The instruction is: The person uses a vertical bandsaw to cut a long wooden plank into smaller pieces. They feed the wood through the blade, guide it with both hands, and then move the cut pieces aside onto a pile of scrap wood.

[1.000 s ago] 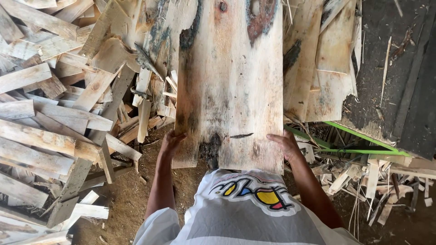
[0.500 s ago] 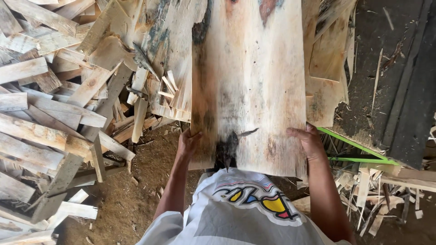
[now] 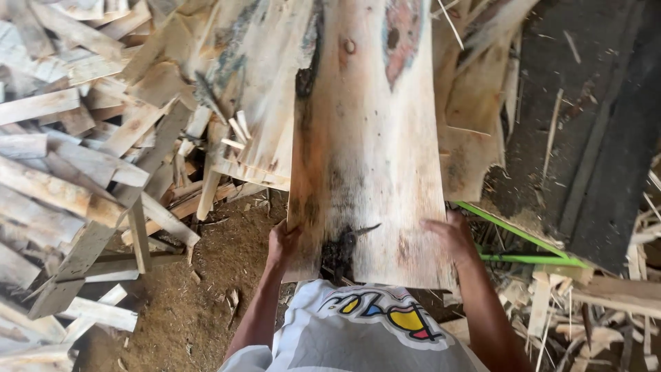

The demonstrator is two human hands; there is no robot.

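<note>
Big heap of cut wood offcuts (image 3: 76, 158) filled the whole left side, pieces lying crosswise at all angles, its near edge spilling down onto bare sawdust floor (image 3: 206, 303), the only open patch, low left of centre. Dark ground strip (image 3: 585, 138) ran down the right side, littered with thin splinters. Wide pale plank (image 3: 372, 158) ran up the middle from the person's waist to the top of the frame, tilted away, with a knot and reddish bark patch near the far end and a dark stained split at the near end. Its left long edge sat close to a stack of thinner slabs (image 3: 261, 89), looked touching or overlapping, exact contact unclear; its right long edge lay over more rough slabs (image 3: 475, 117). The near end edge was just above the white printed shirt (image 3: 372, 331). Green metal frame bars (image 3: 523, 248) stuck out under the plank's right near corner, with scrap sticks (image 3: 592, 303) piled beyond them, little room on that side. Left hand (image 3: 282, 244) had its grip clamped on the plank's left edge near the corner, fingers wrapped under. Right hand (image 3: 451, 238) lay on top of the plank near the right edge, fingers curled on the board, grip closed on it.
</note>
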